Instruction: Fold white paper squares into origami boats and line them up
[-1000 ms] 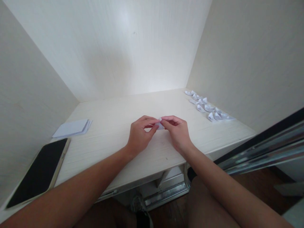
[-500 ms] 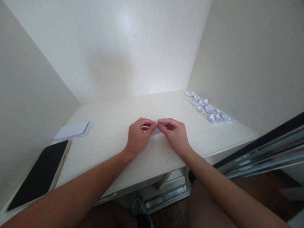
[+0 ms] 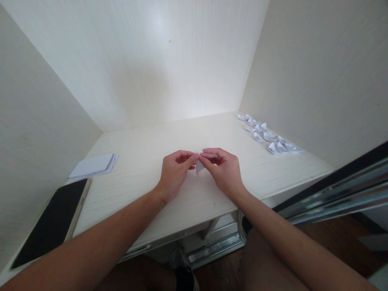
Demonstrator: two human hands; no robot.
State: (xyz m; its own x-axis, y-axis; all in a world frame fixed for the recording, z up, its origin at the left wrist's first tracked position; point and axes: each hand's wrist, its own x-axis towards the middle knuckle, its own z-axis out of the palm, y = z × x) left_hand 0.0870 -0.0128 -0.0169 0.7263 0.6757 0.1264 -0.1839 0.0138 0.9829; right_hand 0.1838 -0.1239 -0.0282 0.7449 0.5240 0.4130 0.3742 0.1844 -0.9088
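Observation:
Between my two hands, over the middle of the white desk, is a small folded piece of white paper (image 3: 199,166). My left hand (image 3: 177,167) pinches its upper left side between thumb and fingers. From the other side, my right hand (image 3: 222,166) grips the top of the same paper with its thumb and fingertips. The lower part of the paper points down below the thumbs; the rest is hidden by my fingers. Several small folded paper boats (image 3: 273,139) stand in rows at the right of the desk.
A stack of white paper sheets (image 3: 92,165) lies at the left, with a dark-screened tablet or phone (image 3: 51,222) in front of it. Panels close in the desk (image 3: 145,149) at the back and both sides. A dark metal-edged frame (image 3: 339,190) runs along the right.
The folded paper has turned in my fingers, so a narrow side now hangs down. My right fingers have shifted slightly. The view has moved a little.

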